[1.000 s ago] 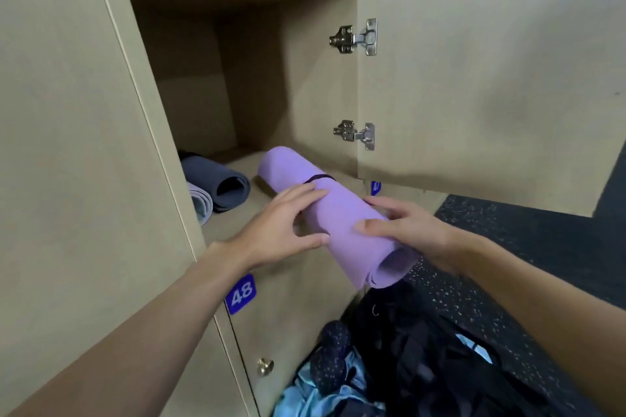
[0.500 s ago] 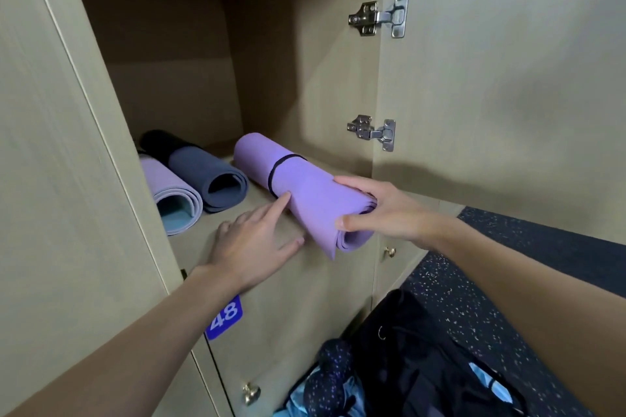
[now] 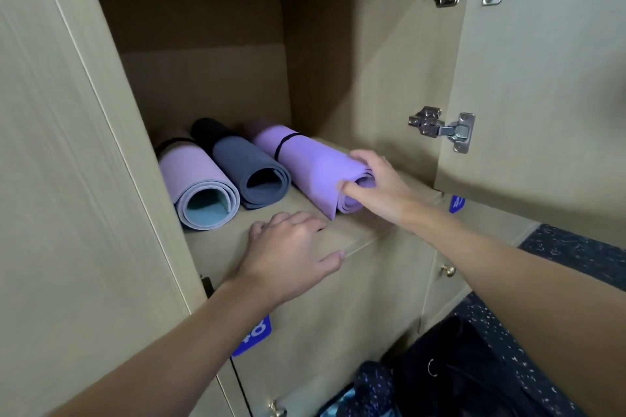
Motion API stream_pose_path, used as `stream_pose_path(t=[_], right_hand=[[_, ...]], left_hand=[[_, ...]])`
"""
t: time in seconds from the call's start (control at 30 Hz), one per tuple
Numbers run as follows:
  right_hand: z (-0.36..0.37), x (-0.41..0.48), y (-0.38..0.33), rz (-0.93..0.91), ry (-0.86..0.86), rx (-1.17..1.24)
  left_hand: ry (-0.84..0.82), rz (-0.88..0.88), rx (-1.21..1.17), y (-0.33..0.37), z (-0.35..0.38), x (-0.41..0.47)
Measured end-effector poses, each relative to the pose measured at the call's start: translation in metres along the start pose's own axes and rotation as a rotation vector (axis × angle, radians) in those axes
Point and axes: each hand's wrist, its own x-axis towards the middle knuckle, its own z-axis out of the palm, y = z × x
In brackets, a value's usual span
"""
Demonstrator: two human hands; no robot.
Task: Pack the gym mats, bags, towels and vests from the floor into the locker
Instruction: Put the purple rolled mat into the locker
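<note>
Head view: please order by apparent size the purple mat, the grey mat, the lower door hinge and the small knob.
1. purple mat and grey mat: look alike, and the right hand covers the purple one's end, so unranked.
2. lower door hinge.
3. small knob.

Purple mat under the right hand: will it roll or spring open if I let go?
Likely to roll: the purple mat is a cylinder on a flat shelf, though the grey mat blocks it leftward. Its near end may uncurl; the one visible black band sits farther back.
</note>
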Motion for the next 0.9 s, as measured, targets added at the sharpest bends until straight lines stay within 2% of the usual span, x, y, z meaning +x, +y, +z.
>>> stream_pose_path(t=[0.27,0.5,0.9], right_hand=[[0.029,0.035,0.004,-0.034,0.043,0.082],[0.049,0.050,0.002,-0.079,-0.059,0.109],[0.061,0.074,0.003,-0.091,-0.106,0.097]], left_hand=[[-0.037,-0.015,0.008,0.004,-0.002,0.002],[-0.024,-0.001,0.000,0.002,0.000,0.001],[-0.030,0.006,0.009,0.002,0.002,0.003]])
